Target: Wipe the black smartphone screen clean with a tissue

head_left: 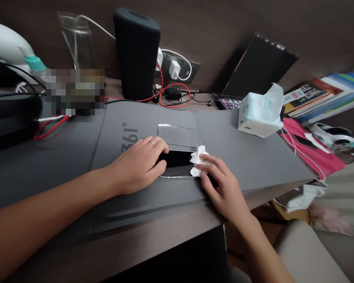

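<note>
A black smartphone (177, 162) lies screen up on a flat grey cardboard sheet (247, 157). My left hand (138, 165), a ring on one finger, rests on the phone's left end, fingers curled over its edge and holding it still. My right hand (221, 184) presses a crumpled white tissue (198, 156) against the phone's right end. A clear film or glass panel (178, 135) lies just behind the phone.
A tissue pack (261, 112) stands at the right on the cardboard. Behind are a dark speaker (137, 55), chargers with red and white cables (172, 88), a laptop (258, 67), a glass jar (76, 39) and stacked books (321, 98). A pink item (309, 149) lies right.
</note>
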A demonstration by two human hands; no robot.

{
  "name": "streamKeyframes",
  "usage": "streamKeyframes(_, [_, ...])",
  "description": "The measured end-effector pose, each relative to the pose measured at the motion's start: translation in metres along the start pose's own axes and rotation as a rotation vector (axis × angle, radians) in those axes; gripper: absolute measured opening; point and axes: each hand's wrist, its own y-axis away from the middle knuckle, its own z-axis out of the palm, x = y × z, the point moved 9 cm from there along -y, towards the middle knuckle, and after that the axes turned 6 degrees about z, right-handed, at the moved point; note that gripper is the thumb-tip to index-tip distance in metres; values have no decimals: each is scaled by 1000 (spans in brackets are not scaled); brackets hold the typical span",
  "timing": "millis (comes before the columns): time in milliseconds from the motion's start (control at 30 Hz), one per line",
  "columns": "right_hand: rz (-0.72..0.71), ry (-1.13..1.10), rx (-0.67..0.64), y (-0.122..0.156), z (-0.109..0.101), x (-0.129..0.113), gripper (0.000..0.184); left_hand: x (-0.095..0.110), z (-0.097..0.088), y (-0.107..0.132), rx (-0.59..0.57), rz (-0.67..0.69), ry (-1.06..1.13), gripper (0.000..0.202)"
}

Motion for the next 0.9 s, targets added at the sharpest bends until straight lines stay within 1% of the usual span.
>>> streamKeyframes(100, [20,21,21,12,1,2,23,1,1,1,-8,11,-5,16])
streamKeyframes(167, [31,44,-16,13,4,0,26,1,1,1,-5,15,-21,17])
streamKeyframes(233, [38,76,-57,9,7,-3,35,1,1,2,-1,13,-37,18])
streamKeyframes(300, [25,119,-84,6,10,-7,44,1,1,2,2,11,-45,18])
streamKeyframes(367, [-2,160,-103,8,13,-13,47,2,2,2,0,12,-40,19])
streamKeyframes(467, [-10,187,-108,15,15,-18,47,3,3,3,3,20,-35,21])
streamKeyframes(533, [11,168,-106,14,14,-17,46,2,3,4,2,24,-44,27])
streamKeyframes(633, [63,131,-97,-3,16,-13,43,0,4,5,-1,24,-61,36])
streamKeyframes(733, [120,137,-58,-17,17,-10,42,0,5,4,-7,23,-66,42])
streamKeyframes(800, [129,150,-48,-14,19,-14,43,0,5,4,-14,18,-62,47])
streamKeyframes(900, [103,165,-59,2,19,-23,43,2,5,4,-11,8,-48,57])
